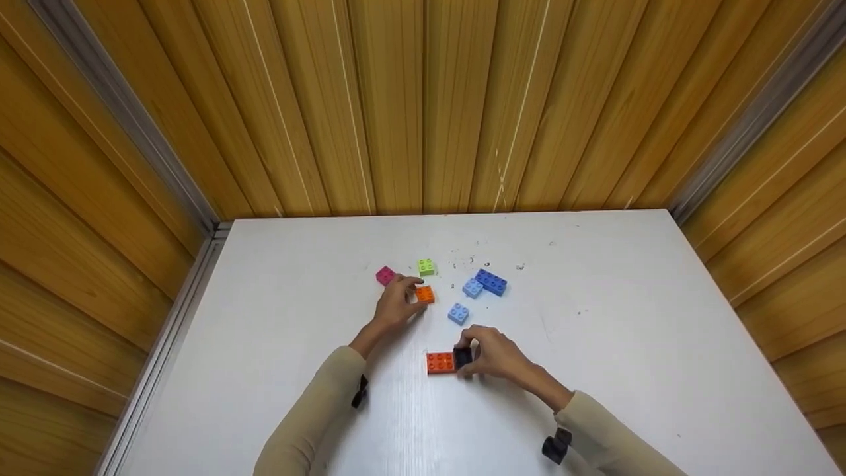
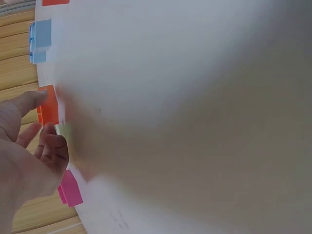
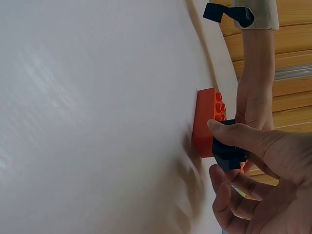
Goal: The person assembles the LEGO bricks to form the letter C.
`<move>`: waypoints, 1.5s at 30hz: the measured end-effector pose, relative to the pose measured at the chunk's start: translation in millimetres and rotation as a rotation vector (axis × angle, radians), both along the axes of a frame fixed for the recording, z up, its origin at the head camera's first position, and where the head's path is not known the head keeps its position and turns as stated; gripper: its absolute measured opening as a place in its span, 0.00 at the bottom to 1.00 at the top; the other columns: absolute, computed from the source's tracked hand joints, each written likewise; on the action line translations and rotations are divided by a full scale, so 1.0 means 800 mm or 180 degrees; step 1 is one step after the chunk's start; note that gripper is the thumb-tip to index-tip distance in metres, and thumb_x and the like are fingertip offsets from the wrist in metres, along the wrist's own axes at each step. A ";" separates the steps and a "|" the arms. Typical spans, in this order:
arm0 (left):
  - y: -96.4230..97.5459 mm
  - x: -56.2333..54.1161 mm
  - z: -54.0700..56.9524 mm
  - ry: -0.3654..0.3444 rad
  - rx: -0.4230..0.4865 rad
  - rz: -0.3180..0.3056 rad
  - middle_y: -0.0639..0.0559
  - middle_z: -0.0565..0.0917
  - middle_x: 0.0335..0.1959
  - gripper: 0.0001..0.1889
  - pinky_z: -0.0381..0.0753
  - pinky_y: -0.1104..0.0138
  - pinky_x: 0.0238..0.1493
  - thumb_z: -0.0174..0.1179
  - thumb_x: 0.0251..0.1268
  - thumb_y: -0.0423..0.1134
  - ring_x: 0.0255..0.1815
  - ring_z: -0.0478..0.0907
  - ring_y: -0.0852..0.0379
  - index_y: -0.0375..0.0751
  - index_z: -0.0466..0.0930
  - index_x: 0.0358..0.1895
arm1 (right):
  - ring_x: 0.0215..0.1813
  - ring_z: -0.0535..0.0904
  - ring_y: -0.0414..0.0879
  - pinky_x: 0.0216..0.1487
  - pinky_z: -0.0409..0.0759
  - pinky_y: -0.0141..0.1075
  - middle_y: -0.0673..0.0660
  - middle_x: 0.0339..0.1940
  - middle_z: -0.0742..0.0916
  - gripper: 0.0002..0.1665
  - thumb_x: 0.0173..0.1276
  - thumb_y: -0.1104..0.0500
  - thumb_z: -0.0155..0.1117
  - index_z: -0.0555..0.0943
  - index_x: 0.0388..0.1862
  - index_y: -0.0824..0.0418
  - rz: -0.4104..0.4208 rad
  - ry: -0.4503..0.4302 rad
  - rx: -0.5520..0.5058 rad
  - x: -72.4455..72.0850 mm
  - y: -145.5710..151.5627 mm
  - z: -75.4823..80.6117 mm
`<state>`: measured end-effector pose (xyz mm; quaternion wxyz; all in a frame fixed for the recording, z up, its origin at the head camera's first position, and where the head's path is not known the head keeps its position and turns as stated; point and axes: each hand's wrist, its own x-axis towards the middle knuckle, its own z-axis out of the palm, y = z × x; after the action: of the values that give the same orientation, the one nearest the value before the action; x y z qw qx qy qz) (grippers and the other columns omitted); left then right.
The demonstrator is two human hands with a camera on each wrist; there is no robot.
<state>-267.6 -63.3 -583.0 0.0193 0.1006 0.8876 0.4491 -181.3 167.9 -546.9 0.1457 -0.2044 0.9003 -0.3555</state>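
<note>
My left hand (image 1: 394, 303) has its thumb and fingers around a small orange brick (image 1: 425, 294); in the left wrist view the thumb lies against the side of this orange brick (image 2: 48, 106). A magenta brick (image 1: 384, 275) sits just beyond that hand, and a lime-green brick (image 1: 425, 267) stands behind the orange one. With thumb and fingers my right hand (image 1: 496, 354) pinches a black brick (image 1: 462, 357) at the right end of a longer red-orange brick (image 1: 440, 362). In the right wrist view the black brick (image 3: 229, 151) is on the studded side of the red-orange brick (image 3: 204, 122).
Two light blue bricks (image 1: 458, 313) and a longer dark blue brick (image 1: 491, 282) lie between and beyond the hands on the white table (image 1: 628, 317). Wood-patterned walls (image 1: 396, 106) enclose the back and sides. Small dark marks dot the tabletop.
</note>
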 end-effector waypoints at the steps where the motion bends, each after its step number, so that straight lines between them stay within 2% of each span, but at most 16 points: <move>1: -0.001 0.000 0.000 -0.0021 -0.0024 0.0008 0.39 0.78 0.50 0.21 0.74 0.65 0.47 0.70 0.63 0.31 0.45 0.74 0.50 0.35 0.82 0.59 | 0.39 0.78 0.47 0.37 0.75 0.34 0.58 0.44 0.88 0.24 0.47 0.61 0.86 0.84 0.42 0.61 0.0000 0.0004 -0.0001 0.000 -0.001 0.000; 7: -0.011 0.007 -0.001 -0.0133 -0.0044 -0.0037 0.42 0.78 0.46 0.18 0.74 0.64 0.49 0.71 0.62 0.33 0.46 0.74 0.50 0.37 0.84 0.56 | 0.38 0.78 0.46 0.37 0.75 0.34 0.57 0.43 0.88 0.23 0.47 0.62 0.86 0.84 0.41 0.61 -0.0031 -0.0027 -0.0003 0.000 -0.003 0.000; 15: -0.030 0.022 0.002 -0.0168 -0.0069 -0.0163 0.43 0.78 0.45 0.18 0.74 0.66 0.46 0.72 0.61 0.33 0.44 0.74 0.51 0.38 0.84 0.55 | 0.35 0.76 0.44 0.37 0.73 0.34 0.57 0.44 0.88 0.22 0.48 0.61 0.86 0.84 0.41 0.60 -0.0017 0.0004 0.0045 -0.001 -0.001 0.000; 26: -0.051 0.044 0.007 -0.0008 0.0032 -0.0444 0.42 0.81 0.45 0.18 0.75 0.69 0.43 0.72 0.60 0.30 0.43 0.77 0.49 0.35 0.84 0.54 | 0.36 0.76 0.45 0.36 0.73 0.33 0.56 0.42 0.87 0.22 0.47 0.62 0.86 0.84 0.40 0.60 -0.0018 -0.0020 -0.0015 -0.002 0.001 0.000; 32: -0.057 0.059 0.013 0.0045 0.0085 -0.0679 0.41 0.86 0.48 0.18 0.82 0.60 0.49 0.71 0.62 0.33 0.45 0.81 0.48 0.34 0.84 0.55 | 0.37 0.76 0.45 0.38 0.73 0.34 0.56 0.43 0.87 0.22 0.46 0.62 0.86 0.84 0.39 0.60 -0.0034 -0.0020 0.0007 -0.001 0.001 -0.001; 37: -0.057 0.074 0.018 -0.0054 0.0164 -0.0884 0.40 0.87 0.51 0.18 0.84 0.54 0.53 0.69 0.65 0.32 0.46 0.83 0.47 0.34 0.83 0.56 | 0.38 0.75 0.44 0.39 0.73 0.35 0.57 0.43 0.88 0.22 0.46 0.62 0.86 0.84 0.39 0.60 -0.0018 0.0010 0.0025 0.000 0.000 -0.001; 40: -0.055 0.081 0.020 -0.0099 0.0146 -0.0969 0.43 0.87 0.52 0.18 0.84 0.60 0.50 0.69 0.64 0.33 0.44 0.83 0.49 0.36 0.83 0.57 | 0.36 0.75 0.44 0.37 0.73 0.34 0.58 0.42 0.88 0.22 0.47 0.62 0.86 0.84 0.39 0.61 0.0002 0.0038 0.0011 0.000 0.000 -0.001; 45: -0.052 0.092 0.019 -0.0012 0.0088 -0.1147 0.44 0.88 0.50 0.18 0.81 0.70 0.43 0.71 0.62 0.35 0.42 0.83 0.49 0.38 0.84 0.56 | 0.34 0.76 0.43 0.35 0.72 0.32 0.59 0.43 0.88 0.22 0.48 0.62 0.86 0.84 0.39 0.61 -0.0010 0.0031 0.0002 0.000 0.001 0.000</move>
<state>-193.7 -104.8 -567.8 0.0997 0.2575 0.8489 0.4507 -180.9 169.0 -546.6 0.1408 -0.2046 0.9015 -0.3545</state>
